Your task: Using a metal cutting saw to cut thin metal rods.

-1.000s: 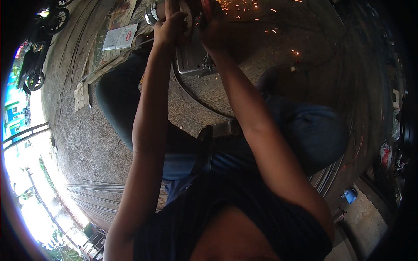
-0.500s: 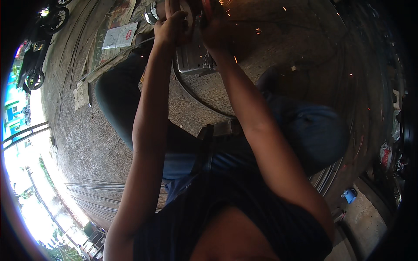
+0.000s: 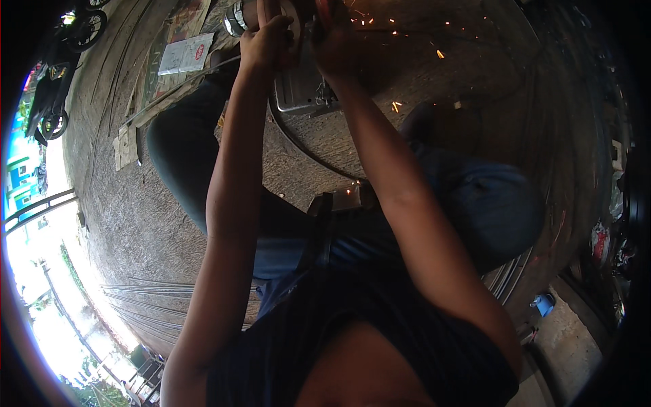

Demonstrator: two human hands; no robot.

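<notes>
At the top edge of the view, both my arms reach forward to a machine with a grey metal base (image 3: pixel 293 93), which looks like a cut-off saw; its upper part is cut off by the frame. My left hand (image 3: pixel 266 42) is closed around a reddish bar (image 3: pixel 267 9), beside a rounded disc-like part (image 3: pixel 293 26). In deep shadow, my right hand (image 3: pixel 332 51) is closed at a red handle (image 3: pixel 323 12); its fingers show poorly. Orange sparks (image 3: pixel 395 32) fly out to the right of the machine.
A black cable (image 3: pixel 298 146) curves over the concrete floor between my bent legs. At left lie a flat white packet (image 3: pixel 187 54) and cardboard scraps (image 3: pixel 127 149). Thin metal rods (image 3: pixel 152 290) lie lower left. A blue object (image 3: pixel 544 304) stands lower right; motorcycles (image 3: pixel 57 95) are far left.
The sparks have shifted and more are scattered at the right; a few glow near the buckle at my waist. Both hands and arms stay almost where they were.
</notes>
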